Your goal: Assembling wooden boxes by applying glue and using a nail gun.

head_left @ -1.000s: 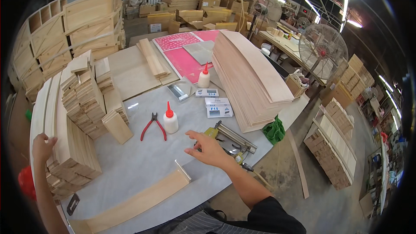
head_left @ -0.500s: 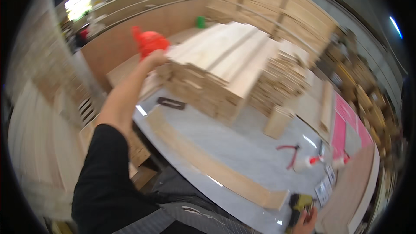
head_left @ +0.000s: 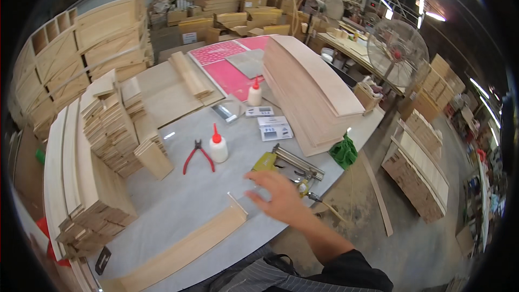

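Head cam, looking down: right hand is hovering over the grey tabletop with fingers spread, holding nothing. It's right next to the yellow-and-metal nail gun, which lies just beyond the fingertips near the right edge. Long wooden strip lies to its near left. Glue bottle with red cap and red pliers sit further left. Left hand isn't anywhere in the shot.

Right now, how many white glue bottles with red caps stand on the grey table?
2. One white glue bottle with red cap stands beside the red-handled pliers; the other stands by the pink sheet. Wood stacks could hide more.
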`<action>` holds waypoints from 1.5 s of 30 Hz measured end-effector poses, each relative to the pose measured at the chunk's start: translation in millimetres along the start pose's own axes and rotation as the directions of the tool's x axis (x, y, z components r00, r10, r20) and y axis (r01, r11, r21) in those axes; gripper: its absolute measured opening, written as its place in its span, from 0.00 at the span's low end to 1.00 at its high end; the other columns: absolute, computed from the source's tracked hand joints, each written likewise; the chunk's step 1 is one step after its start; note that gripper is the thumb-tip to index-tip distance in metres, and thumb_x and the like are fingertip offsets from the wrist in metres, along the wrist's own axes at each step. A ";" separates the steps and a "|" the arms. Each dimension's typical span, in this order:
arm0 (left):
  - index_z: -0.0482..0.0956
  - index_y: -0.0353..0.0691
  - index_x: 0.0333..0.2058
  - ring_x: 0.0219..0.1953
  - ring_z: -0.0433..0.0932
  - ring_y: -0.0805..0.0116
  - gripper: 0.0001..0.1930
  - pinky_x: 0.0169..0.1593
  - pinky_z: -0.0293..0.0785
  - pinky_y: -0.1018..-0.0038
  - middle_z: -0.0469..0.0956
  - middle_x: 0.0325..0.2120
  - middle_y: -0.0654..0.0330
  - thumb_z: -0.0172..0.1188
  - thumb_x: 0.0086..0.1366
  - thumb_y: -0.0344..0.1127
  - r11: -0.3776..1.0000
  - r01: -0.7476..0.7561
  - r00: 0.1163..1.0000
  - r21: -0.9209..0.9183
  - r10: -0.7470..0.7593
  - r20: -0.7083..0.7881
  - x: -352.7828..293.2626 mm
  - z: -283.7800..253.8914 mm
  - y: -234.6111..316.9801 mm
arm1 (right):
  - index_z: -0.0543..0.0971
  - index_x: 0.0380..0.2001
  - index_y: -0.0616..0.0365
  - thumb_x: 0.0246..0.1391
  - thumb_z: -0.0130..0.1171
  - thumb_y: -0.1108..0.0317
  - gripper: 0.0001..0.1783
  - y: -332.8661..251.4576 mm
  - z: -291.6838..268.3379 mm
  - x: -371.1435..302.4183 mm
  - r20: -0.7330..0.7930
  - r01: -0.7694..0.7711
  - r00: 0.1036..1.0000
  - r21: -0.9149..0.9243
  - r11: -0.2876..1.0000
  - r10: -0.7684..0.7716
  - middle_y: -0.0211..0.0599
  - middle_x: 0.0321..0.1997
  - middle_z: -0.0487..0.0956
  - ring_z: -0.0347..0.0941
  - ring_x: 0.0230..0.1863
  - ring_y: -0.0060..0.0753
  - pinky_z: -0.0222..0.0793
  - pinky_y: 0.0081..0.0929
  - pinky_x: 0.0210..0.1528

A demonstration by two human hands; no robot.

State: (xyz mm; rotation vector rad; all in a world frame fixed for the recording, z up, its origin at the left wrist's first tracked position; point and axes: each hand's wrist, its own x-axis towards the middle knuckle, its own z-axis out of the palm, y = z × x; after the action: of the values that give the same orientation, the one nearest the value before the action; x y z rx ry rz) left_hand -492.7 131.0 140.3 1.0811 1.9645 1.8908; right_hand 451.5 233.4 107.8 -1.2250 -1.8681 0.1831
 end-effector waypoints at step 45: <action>0.76 0.39 0.53 0.45 0.74 0.51 0.40 0.47 0.68 0.61 0.76 0.41 0.54 0.76 0.40 0.48 0.623 -0.750 0.373 0.221 0.122 0.920 -449.4 437.6 249.4 | 0.54 0.74 0.58 0.44 0.75 0.74 0.56 17.0 51.1 -60.2 0.655 -0.505 0.756 0.555 0.661 0.027 0.38 0.57 0.72 0.73 0.33 0.22 0.74 0.23 0.36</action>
State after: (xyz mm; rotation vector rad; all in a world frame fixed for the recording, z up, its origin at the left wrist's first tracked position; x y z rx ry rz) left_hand 181.0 169.2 155.0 2.4062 1.6630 0.3683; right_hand 434.2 209.9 32.5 -0.9195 -1.7773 1.5052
